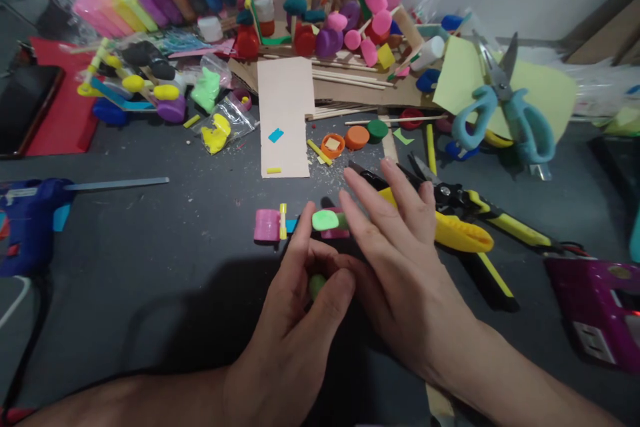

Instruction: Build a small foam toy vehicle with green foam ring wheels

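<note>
A small model car lies between my hands, with pink bottle-cap wheels (267,225), a blue strip and a short yellow tube (283,221) showing at its left. My left hand (300,307) is curled round the near side of the car, its index finger beside a bright green clay lump (325,220). Another green lump (316,286) shows between its thumb and fingers. Long and stretched out, the fingers of my right hand (400,253) lie along the car's right side; its thumb reaches to the left hand and is partly hidden.
Yellow-handled pliers (520,223), a yellow-handled tool (463,232) and blue scissors (503,93) lie right. A glue gun (33,220) lies left. Behind are a cardboard piece (285,93), bottle caps (357,137), another model car (133,90) and bagged clay (216,132). A purple power box (595,307) stands right.
</note>
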{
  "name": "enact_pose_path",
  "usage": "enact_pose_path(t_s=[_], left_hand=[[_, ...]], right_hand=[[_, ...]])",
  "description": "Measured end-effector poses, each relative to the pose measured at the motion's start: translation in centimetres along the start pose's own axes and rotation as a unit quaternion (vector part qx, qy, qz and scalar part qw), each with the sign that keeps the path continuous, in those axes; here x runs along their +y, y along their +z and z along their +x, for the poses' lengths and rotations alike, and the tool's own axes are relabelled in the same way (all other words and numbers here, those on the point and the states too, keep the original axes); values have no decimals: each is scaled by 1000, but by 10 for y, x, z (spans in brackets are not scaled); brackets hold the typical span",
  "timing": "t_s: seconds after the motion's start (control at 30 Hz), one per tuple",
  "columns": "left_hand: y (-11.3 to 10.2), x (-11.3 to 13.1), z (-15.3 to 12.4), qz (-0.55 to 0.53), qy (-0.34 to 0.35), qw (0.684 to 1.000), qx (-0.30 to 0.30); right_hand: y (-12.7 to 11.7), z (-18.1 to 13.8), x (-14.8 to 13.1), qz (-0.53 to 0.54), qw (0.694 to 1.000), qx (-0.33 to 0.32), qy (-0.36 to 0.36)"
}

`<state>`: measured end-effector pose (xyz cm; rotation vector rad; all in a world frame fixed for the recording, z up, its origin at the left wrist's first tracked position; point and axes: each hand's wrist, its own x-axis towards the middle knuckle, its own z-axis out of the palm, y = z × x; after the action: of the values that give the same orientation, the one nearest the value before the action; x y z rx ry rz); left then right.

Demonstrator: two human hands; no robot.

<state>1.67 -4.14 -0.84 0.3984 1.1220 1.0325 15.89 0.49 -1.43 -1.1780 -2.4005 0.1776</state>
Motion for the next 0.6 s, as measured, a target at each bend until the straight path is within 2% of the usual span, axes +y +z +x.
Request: enact_pose_path(t_s=[0.1, 0.23, 0.47, 0.6], left_hand=[[-1, 1, 0, 31, 15, 999, 16], [-4, 1, 0, 75, 45, 996, 4], [-10, -3, 3, 70, 74, 995, -15], [-6, 1, 4, 93, 61, 994, -2]], right_hand=[[-7, 5, 8, 10, 1000, 12, 8], [-14, 11, 17, 23, 999, 36, 33], [-14, 15, 26, 68, 990, 91, 83], [-13, 15, 29, 81, 989, 95, 80]])
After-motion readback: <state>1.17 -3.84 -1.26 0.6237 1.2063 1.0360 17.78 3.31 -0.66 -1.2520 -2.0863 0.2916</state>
